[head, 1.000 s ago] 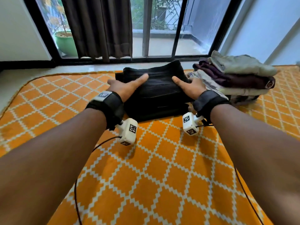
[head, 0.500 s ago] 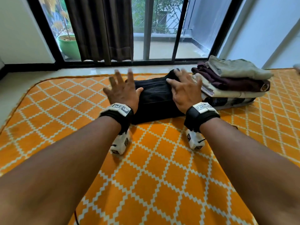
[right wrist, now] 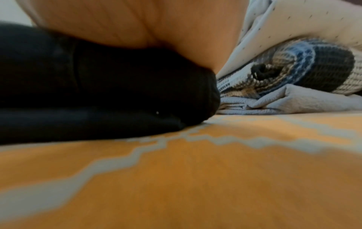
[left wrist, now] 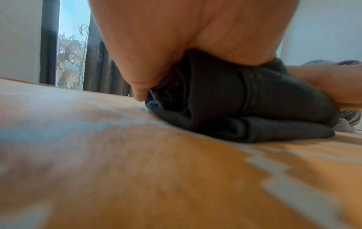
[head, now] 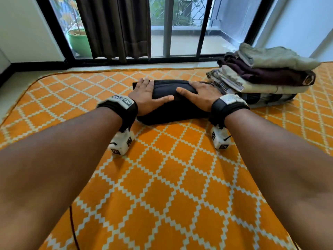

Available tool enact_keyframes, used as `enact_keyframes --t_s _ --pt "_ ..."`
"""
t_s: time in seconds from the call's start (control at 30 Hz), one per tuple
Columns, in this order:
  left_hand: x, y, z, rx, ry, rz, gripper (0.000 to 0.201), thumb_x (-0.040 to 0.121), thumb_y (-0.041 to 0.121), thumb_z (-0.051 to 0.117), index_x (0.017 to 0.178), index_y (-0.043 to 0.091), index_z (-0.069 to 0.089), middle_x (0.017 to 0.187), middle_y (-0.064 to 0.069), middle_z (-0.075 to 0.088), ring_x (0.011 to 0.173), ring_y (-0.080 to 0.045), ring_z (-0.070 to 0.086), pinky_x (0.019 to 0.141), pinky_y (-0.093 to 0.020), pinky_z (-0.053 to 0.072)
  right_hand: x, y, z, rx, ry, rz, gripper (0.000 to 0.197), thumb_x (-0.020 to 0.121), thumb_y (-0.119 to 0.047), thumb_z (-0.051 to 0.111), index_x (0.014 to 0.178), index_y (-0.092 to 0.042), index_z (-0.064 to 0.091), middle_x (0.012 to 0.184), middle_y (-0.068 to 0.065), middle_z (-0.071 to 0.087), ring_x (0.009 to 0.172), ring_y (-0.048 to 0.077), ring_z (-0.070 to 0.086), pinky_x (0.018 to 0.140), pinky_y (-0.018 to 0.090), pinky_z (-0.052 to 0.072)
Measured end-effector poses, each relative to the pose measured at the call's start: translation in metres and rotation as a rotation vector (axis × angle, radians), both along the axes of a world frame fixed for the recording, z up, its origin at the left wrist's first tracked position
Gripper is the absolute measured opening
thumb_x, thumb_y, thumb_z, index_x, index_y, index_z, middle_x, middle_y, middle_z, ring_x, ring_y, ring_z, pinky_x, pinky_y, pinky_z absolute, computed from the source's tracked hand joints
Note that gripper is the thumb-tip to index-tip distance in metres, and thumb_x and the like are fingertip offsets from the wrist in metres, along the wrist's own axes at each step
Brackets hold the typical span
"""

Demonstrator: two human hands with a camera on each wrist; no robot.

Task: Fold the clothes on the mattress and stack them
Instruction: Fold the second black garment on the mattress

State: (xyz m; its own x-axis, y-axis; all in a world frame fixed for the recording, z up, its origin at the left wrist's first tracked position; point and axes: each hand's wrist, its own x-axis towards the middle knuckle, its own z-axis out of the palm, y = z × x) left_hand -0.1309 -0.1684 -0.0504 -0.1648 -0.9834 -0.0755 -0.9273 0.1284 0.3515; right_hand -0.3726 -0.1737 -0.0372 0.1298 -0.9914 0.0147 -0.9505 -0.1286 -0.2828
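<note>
Hands press flat, fingers straight: left hand (head: 146, 95) and right hand (head: 200, 93) on the folded black cloth (head: 171, 112), which lies on the orange mattress (head: 162, 177) touching the stack (head: 261, 76). It looks soft and floppy; best scoop it from underneath, at both ends.

A room in a home: a floor mattress in an orange sheet with a white lattice pattern (head: 162, 177) lies before a black-framed glass balcony door (head: 180, 33) with a dark brown curtain (head: 115, 26), beside a pile of folded household clothes (head: 261, 74).
</note>
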Motion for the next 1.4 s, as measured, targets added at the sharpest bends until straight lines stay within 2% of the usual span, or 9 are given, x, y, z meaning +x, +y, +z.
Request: enact_keyframes --t_s 0.2,0.33,0.43,0.53,0.6,0.67,0.93,1.2,1.4 --pt "-0.004 -0.002 -0.002 -0.049 0.026 -0.015 0.1 0.093 0.073 0.045 0.162 0.006 0.018 0.17 -0.013 0.014 0.157 -0.03 0.006 0.126 -0.038 0.005 0.002 -0.011 -0.006 -0.019 0.004 -0.002 0.08 0.096 -0.08 0.024 0.151 -0.026 0.045 0.157 0.011 0.047 0.141 0.033 0.047 0.114 0.046 0.036" --pt "-0.007 0.009 0.008 0.021 -0.065 0.003 0.101 0.094 0.076 0.038 0.165 0.011 0.005 0.173 -0.008 -0.004 0.159 -0.026 -0.007 0.126 -0.039 -0.003 0.007 -0.007 -0.001 0.056 0.105 -0.06 0.09 0.089 -0.088 0.012 0.161 -0.035 0.024 0.171 -0.006 0.022 0.156 0.027 0.022 0.122 0.063 0.016" --pt "-0.011 0.017 0.031 0.063 -0.245 -0.007 0.101 0.094 0.08 0.031 0.165 0.014 -0.001 0.173 -0.003 -0.007 0.159 -0.023 -0.009 0.124 -0.051 -0.003 0.007 -0.003 0.017 0.138 0.233 -0.062 0.095 0.085 -0.092 0.008 0.164 -0.038 0.009 0.173 -0.01 0.007 0.159 0.029 0.011 0.123 0.064 0.01" --pt "-0.005 0.029 0.061 -0.056 -0.425 -0.07 0.088 0.1 0.071 0.031 0.164 0.017 0.006 0.173 -0.003 -0.004 0.159 -0.022 -0.005 0.122 -0.064 0.003 0.008 0.009 0.05 0.015 0.416 -0.03 0.092 0.086 -0.09 0.014 0.157 -0.034 0.032 0.166 0.002 0.031 0.15 0.034 0.029 0.119 0.061 0.022" --pt "-0.002 0.044 0.075 -0.169 -0.434 -0.153 0.073 0.103 0.045 0.042 0.164 0.015 0.013 0.173 -0.004 0.002 0.159 -0.022 0.0 0.125 -0.06 0.007 0.011 0.022 0.067 -0.127 0.477 -0.002 0.075 0.092 -0.082 0.035 0.14 -0.028 0.054 0.148 0.008 0.049 0.138 0.035 0.043 0.11 0.056 0.035" --pt "-0.004 0.064 0.081 -0.177 -0.434 -0.25 0.072 0.101 0.031 0.047 0.163 0.013 0.015 0.173 -0.005 0.008 0.159 -0.022 0.007 0.126 -0.053 0.009 0.012 0.037 0.072 -0.206 0.422 0.044 0.06 0.093 -0.069 0.054 0.132 -0.024 0.061 0.136 0.007 0.054 0.13 0.034 0.051 0.103 0.049 0.042" --pt "-0.005 0.1 0.074 -0.09 -0.52 -0.303 0.096 0.098 0.056 0.054 0.164 0.017 -0.003 0.172 -0.007 -0.01 0.159 -0.025 -0.008 0.125 -0.061 0.006 0.003 0.073 0.063 -0.149 0.241 0.11 0.072 0.092 -0.06 0.063 0.151 -0.023 0.046 0.153 0.003 0.045 0.141 0.028 0.043 0.112 0.047 0.042" --pt "0.007 0.109 0.069 -0.179 -0.543 -0.29 0.103 0.094 0.059 0.058 0.164 0.015 -0.005 0.171 -0.008 -0.015 0.159 -0.026 -0.012 0.125 -0.062 0.004 0.005 0.09 0.061 -0.185 0.298 0.095 0.089 0.08 -0.062 0.074 0.154 -0.027 0.04 0.162 0.001 0.035 0.144 0.027 0.04 0.111 0.051 0.038" --pt "0.012 0.116 0.065 -0.189 -0.488 -0.315 0.103 0.095 0.061 0.056 0.164 0.016 -0.006 0.171 -0.008 -0.016 0.158 -0.023 -0.013 0.125 -0.061 -0.001 -0.003 0.104 0.062 -0.169 0.182 0.038 0.075 0.085 -0.055 0.072 0.149 -0.026 0.046 0.154 0.003 0.04 0.139 0.028 0.045 0.11 0.051 0.04"
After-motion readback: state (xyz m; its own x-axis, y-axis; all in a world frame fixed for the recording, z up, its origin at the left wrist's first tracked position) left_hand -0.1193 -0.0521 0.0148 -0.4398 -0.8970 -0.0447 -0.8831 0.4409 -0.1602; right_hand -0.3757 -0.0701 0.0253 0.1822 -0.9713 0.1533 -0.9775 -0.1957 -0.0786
